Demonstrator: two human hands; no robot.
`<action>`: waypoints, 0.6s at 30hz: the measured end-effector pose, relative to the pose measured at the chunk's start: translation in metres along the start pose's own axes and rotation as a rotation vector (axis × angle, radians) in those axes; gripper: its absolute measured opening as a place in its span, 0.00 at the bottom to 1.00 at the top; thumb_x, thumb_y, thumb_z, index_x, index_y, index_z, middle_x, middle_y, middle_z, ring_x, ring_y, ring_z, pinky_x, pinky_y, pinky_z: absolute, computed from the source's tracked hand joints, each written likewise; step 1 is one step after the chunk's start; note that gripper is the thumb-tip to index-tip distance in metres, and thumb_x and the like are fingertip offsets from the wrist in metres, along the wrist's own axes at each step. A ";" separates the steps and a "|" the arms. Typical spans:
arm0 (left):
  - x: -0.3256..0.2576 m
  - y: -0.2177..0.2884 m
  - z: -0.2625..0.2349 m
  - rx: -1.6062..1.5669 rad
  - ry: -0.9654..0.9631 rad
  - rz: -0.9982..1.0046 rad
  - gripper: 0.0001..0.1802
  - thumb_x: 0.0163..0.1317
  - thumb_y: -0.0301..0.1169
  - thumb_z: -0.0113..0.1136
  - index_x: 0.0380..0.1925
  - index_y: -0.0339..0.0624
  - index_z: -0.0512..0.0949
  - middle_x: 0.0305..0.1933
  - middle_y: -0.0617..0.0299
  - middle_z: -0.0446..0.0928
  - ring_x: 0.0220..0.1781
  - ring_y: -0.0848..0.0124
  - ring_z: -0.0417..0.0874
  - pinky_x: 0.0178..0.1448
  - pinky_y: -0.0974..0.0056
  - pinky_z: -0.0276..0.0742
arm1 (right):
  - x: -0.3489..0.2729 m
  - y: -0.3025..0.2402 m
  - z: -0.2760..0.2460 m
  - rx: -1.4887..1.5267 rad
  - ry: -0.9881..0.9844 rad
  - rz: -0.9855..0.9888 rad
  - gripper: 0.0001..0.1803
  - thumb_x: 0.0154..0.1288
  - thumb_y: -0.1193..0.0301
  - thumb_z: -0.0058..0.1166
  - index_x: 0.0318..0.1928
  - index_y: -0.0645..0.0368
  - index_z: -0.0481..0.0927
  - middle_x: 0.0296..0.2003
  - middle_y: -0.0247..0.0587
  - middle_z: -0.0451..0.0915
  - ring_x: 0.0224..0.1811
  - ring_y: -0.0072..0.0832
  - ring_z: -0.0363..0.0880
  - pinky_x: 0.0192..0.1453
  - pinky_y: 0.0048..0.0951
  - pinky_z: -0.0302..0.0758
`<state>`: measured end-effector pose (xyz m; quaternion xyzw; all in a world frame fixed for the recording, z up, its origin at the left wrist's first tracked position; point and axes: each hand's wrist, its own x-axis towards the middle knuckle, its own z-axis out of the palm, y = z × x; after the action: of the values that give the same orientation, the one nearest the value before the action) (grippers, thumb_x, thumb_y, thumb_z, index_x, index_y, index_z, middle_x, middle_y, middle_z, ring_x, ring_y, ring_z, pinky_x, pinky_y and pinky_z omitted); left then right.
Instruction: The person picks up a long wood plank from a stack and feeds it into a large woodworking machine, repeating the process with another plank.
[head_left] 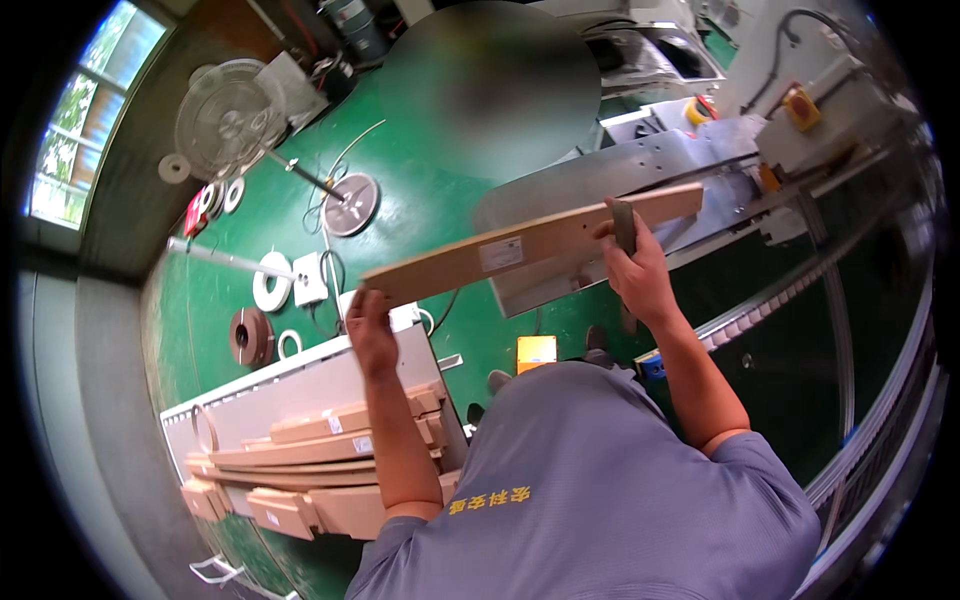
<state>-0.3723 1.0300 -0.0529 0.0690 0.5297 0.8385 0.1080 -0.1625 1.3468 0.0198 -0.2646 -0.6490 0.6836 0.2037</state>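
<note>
A long light-brown wooden board [545, 240] with a white label spans the space in front of me, its right end higher than its left. My left hand [371, 336] is closed on the board's left end. Near the other end, my right hand [640, 275] grips a narrow grey-brown block [624, 228], held upright against the board's face. The block's lower part is hidden by the palm, and its exact kind cannot be made out. The board's right part passes over a metal machine table [530, 285].
Several brown boards [300, 452] lie stacked on a grey table [260, 400] at the lower left. A yellow box [536, 352] sits on the green floor by my feet. A pedestal fan [232, 120], white rolls [272, 281] and cables stand beyond. Metal rails [780, 300] run along the right.
</note>
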 end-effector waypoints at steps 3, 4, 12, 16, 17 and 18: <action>-0.030 0.089 0.054 -0.149 0.350 0.352 0.18 0.69 0.37 0.54 0.53 0.38 0.71 0.45 0.62 0.77 0.41 0.73 0.78 0.44 0.69 0.77 | -0.017 -0.029 0.027 -0.087 -0.146 -0.147 0.30 0.65 0.80 0.45 0.68 0.57 0.62 0.45 0.35 0.78 0.30 0.17 0.69 0.36 0.21 0.71; -0.043 0.110 0.069 -0.143 0.195 0.472 0.19 0.71 0.42 0.50 0.52 0.39 0.70 0.46 0.63 0.74 0.41 0.73 0.76 0.44 0.68 0.75 | -0.022 -0.036 0.040 -0.111 -0.212 -0.209 0.32 0.65 0.81 0.44 0.70 0.56 0.61 0.48 0.36 0.78 0.32 0.17 0.69 0.37 0.21 0.72; -0.113 0.176 0.075 -0.111 0.082 0.727 0.24 0.73 0.55 0.38 0.37 0.44 0.64 0.37 0.65 0.57 0.29 0.76 0.62 0.31 0.70 0.65 | -0.065 -0.097 0.104 -0.257 -0.767 -0.515 0.37 0.58 0.88 0.42 0.70 0.62 0.58 0.58 0.55 0.72 0.58 0.48 0.75 0.60 0.38 0.73; -0.116 0.160 0.099 0.568 0.367 0.863 0.29 0.65 0.59 0.51 0.36 0.40 0.68 0.32 0.63 0.62 0.31 0.71 0.66 0.35 0.68 0.66 | -0.067 -0.101 0.124 -0.244 -0.842 -0.524 0.37 0.57 0.87 0.43 0.70 0.61 0.58 0.58 0.58 0.72 0.56 0.54 0.75 0.58 0.41 0.74; -0.116 0.151 0.100 0.728 0.225 0.916 0.30 0.63 0.59 0.54 0.36 0.38 0.71 0.31 0.60 0.67 0.34 0.67 0.69 0.38 0.66 0.69 | -0.066 -0.097 0.128 -0.243 -0.836 -0.534 0.37 0.57 0.87 0.43 0.70 0.60 0.58 0.58 0.58 0.72 0.56 0.54 0.75 0.57 0.42 0.75; -0.123 0.138 0.097 0.807 0.100 0.875 0.26 0.65 0.54 0.53 0.36 0.37 0.71 0.33 0.60 0.66 0.39 0.69 0.69 0.43 0.65 0.68 | -0.068 -0.093 0.131 -0.224 -0.844 -0.544 0.39 0.56 0.87 0.45 0.70 0.58 0.58 0.57 0.58 0.72 0.54 0.55 0.76 0.55 0.43 0.75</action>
<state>-0.2464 1.0264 0.1133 0.2769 0.7331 0.5399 -0.3074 -0.1974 1.2097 0.1211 0.1925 -0.7894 0.5793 0.0648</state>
